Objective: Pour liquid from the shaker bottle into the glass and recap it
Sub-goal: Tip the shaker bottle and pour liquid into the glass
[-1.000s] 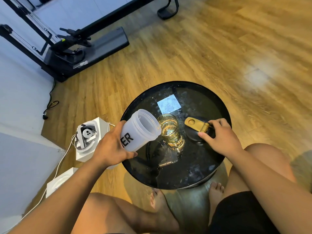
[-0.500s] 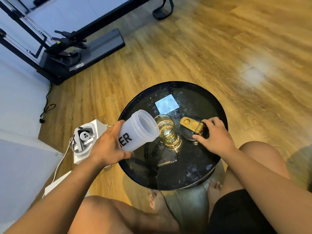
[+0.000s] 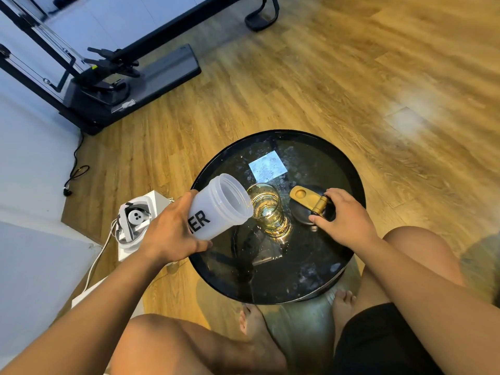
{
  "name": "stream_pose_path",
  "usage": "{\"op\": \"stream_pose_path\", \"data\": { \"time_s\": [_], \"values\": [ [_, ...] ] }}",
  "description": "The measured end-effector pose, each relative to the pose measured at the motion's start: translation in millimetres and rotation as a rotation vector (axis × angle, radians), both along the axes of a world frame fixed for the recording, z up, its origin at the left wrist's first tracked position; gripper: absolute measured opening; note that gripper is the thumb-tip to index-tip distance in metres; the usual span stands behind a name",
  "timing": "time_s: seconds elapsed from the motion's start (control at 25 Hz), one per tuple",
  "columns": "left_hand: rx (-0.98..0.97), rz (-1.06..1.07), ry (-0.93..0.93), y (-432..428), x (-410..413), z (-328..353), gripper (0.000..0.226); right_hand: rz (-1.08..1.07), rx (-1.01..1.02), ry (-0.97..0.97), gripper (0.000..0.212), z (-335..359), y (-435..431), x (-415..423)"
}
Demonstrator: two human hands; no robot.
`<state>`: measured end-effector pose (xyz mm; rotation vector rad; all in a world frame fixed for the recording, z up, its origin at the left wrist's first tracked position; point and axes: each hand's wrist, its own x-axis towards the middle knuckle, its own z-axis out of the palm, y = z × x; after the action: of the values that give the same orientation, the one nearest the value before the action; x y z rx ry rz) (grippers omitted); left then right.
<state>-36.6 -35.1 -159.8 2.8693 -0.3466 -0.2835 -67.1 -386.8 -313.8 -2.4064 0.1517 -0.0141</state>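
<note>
A wooden floor (image 3: pixel 324 90) is seen all around, and a round black table (image 3: pixel 297 277) is set in the lower middle of the frame. A black exercise machine (image 3: pixel 121 71) is seen in the upper left, next to a white wall. A white box (image 3: pixel 135 220) with a white cable is seen on the floor just left of the table. Two bare feet are seen at the bottom, under the near edge of the table.

The shaker bottle (image 3: pixel 219 209) is held in the air over the left part of the table. It is tipped over on its side with no lid on it. Its open mouth is turned to the right, just beside the rim of the glass (image 3: pixel 266 209). The grip of the left hand (image 3: pixel 170 231) is wrapped round the lower part of the bottle.

The glass is stood upright near the middle of the table, and yellow liquid is seen inside it.

The black lid (image 3: pixel 299 213) is laid on the table just right of the glass. Its gold flap (image 3: pixel 304 196) is folded open toward the upper left. The grip of the right hand (image 3: pixel 343 220) is curled round the right side of the lid, with the thumb pressed at its near edge.
</note>
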Motion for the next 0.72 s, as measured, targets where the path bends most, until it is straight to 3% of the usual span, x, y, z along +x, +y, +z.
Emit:
{"op": "stream_pose_path", "data": {
  "time_s": [0.72],
  "values": [
    [0.044, -0.048, -0.003, -1.5, 4.1, -0.1, 0.098, -0.011, 0.05, 0.022, 0.075, -4.2, 1.4, 0.6]
  ]
}}
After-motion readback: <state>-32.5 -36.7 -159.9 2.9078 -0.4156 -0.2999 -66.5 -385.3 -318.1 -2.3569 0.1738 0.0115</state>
